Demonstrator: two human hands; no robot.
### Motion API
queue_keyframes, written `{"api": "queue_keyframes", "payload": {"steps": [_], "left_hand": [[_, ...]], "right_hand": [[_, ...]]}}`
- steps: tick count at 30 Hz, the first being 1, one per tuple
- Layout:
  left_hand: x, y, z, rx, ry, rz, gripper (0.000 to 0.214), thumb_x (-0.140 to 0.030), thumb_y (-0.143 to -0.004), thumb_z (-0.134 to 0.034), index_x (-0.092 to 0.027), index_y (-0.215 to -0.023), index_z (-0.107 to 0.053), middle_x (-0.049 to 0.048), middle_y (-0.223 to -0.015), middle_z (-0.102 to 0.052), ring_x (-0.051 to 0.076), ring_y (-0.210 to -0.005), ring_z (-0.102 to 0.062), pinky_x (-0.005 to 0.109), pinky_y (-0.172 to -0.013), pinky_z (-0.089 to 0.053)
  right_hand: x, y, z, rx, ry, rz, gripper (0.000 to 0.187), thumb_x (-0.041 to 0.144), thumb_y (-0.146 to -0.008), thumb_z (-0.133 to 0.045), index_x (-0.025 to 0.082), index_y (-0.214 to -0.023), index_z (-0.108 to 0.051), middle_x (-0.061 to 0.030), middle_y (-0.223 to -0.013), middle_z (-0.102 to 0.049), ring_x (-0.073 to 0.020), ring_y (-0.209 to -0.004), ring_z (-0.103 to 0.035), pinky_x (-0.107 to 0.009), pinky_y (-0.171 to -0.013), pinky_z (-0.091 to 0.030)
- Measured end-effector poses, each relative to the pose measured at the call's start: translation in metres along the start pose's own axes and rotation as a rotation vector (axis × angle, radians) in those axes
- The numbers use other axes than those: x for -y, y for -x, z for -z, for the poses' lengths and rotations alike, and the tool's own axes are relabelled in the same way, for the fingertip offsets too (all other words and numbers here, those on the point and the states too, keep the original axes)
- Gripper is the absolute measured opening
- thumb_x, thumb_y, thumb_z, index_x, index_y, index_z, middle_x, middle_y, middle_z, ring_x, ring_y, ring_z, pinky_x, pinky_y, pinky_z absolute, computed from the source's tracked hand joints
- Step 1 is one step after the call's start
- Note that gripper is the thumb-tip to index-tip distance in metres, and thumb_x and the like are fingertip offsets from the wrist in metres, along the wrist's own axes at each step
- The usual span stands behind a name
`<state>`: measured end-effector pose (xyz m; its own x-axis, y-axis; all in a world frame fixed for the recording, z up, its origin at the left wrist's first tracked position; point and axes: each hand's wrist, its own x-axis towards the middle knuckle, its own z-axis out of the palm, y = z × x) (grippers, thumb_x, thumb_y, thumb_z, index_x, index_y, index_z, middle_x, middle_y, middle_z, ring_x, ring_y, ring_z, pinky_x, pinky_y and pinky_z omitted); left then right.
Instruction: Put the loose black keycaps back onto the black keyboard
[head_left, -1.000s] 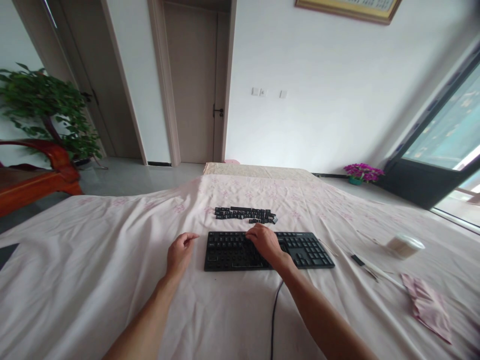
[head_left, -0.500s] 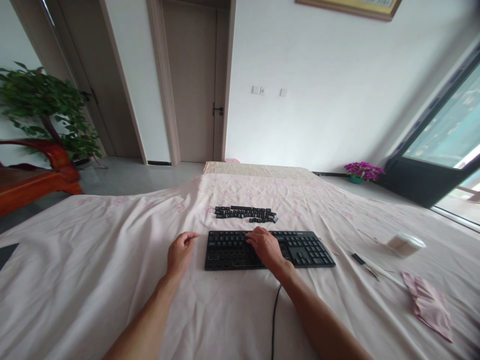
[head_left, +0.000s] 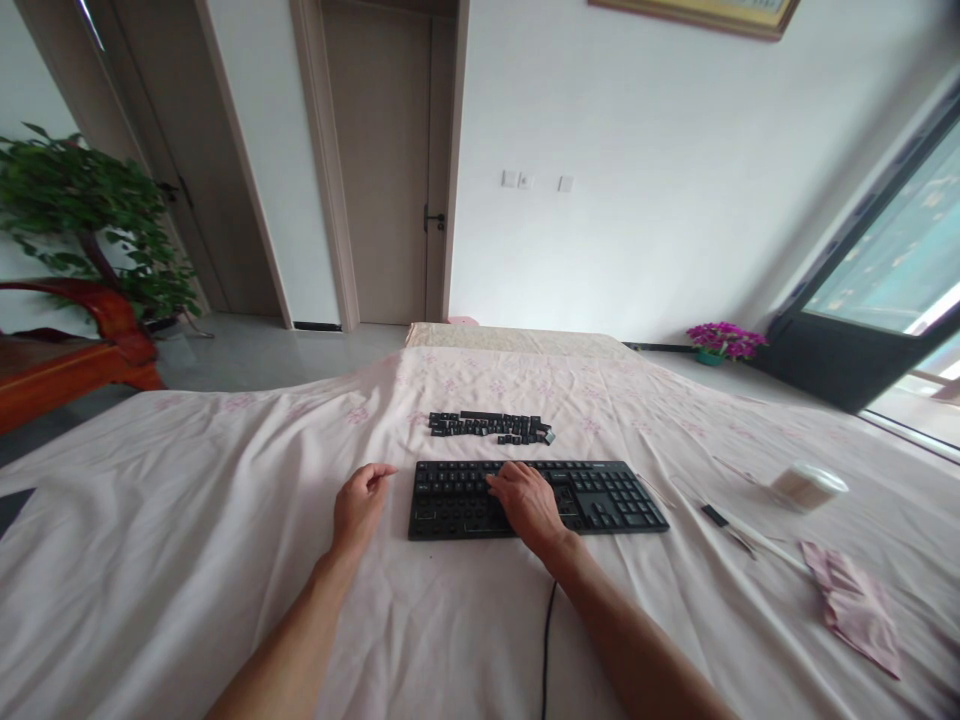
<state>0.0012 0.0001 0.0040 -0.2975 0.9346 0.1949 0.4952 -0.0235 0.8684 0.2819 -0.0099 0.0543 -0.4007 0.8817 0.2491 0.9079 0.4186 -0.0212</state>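
Note:
A black keyboard (head_left: 600, 495) lies on the pink cloth, its cable (head_left: 547, 640) running toward me. Just behind it sits a row of loose black keycaps (head_left: 487, 427). My right hand (head_left: 529, 505) rests palm down on the keyboard's middle, fingers bent with their tips pressed down among the keys. What is under them is hidden. My left hand (head_left: 358, 503) lies on its side on the cloth just left of the keyboard. Its fingers are loosely curled and nothing shows in them.
To the right on the cloth are a round white container (head_left: 808, 485), thin sticks with a small dark tool (head_left: 724, 522) and a folded pink cloth (head_left: 855, 610). A red wooden bench (head_left: 67, 350) and a plant (head_left: 90, 220) stand at the left.
My right hand has slid a little toward me and to the left, from the keyboard's top rows onto its middle. The left hand has stayed put.

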Motion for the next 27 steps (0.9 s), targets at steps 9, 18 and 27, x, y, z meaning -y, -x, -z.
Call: {"api": "queue_keyframes", "payload": {"steps": [9, 18, 27], "left_hand": [[0.000, 0.000, 0.000, 0.001, 0.010, -0.010, 0.026, -0.029, -0.076, -0.048, -0.022, -0.091, -0.068, 0.0029, -0.098, -0.072, 0.019, -0.093, -0.064, 0.028, -0.088, -0.046], [0.002, -0.001, -0.001, -0.013, -0.003, 0.002, 0.025, -0.027, -0.076, -0.049, -0.023, -0.089, -0.069, 0.0019, -0.098, -0.072, 0.019, -0.093, -0.065, 0.027, -0.086, -0.047], [0.000, 0.001, -0.001, -0.012, 0.014, -0.014, 0.025, -0.029, -0.076, -0.048, -0.023, -0.089, -0.069, 0.0022, -0.097, -0.072, 0.019, -0.092, -0.065, 0.027, -0.086, -0.047]], "right_hand": [[0.005, -0.001, 0.003, 0.042, 0.062, 0.019, 0.017, 0.025, -0.093, -0.048, 0.024, -0.087, -0.064, -0.0027, -0.088, -0.059, -0.0173, -0.087, -0.052, -0.030, -0.075, -0.032], [0.018, 0.009, 0.004, 0.047, 0.167, 0.020, 0.027, 0.007, -0.086, -0.045, 0.018, -0.107, -0.057, -0.0090, -0.099, -0.058, -0.0214, -0.090, -0.049, -0.034, -0.076, -0.031], [0.021, 0.015, 0.000, 0.052, 0.150, 0.011, 0.039, 0.005, -0.087, -0.040, 0.018, -0.121, -0.052, -0.0097, -0.104, -0.058, -0.0215, -0.095, -0.050, -0.033, -0.082, -0.034]]}}
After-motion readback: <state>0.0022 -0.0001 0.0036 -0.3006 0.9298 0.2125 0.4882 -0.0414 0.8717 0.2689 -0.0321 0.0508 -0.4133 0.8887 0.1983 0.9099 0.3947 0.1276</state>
